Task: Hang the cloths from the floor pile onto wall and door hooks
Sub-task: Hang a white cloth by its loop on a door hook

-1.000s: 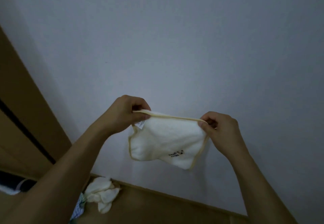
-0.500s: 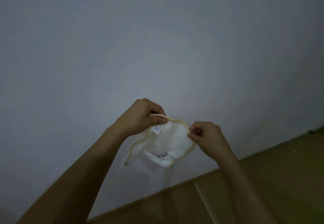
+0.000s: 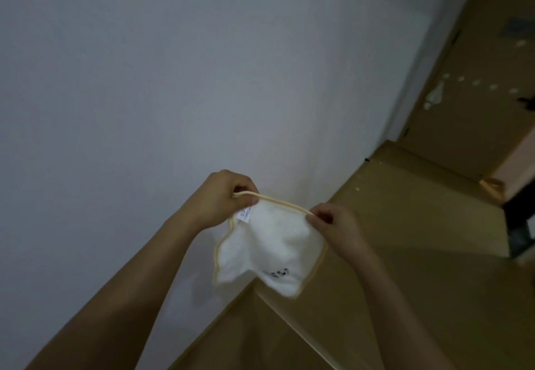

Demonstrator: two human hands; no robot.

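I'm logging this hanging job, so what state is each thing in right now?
cloth: held up in the air by its top edge, rest hanging loose
left hand: pinches the cloth's top left corner
right hand: pinches the top edge's right end
door: small pale dots and a whitish thing on it, blurred

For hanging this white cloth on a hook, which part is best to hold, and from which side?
Probably the yellow top hem. The left hand and right hand pinch its two ends from above, so the cloth hangs flat below. The tag sits by the left corner.
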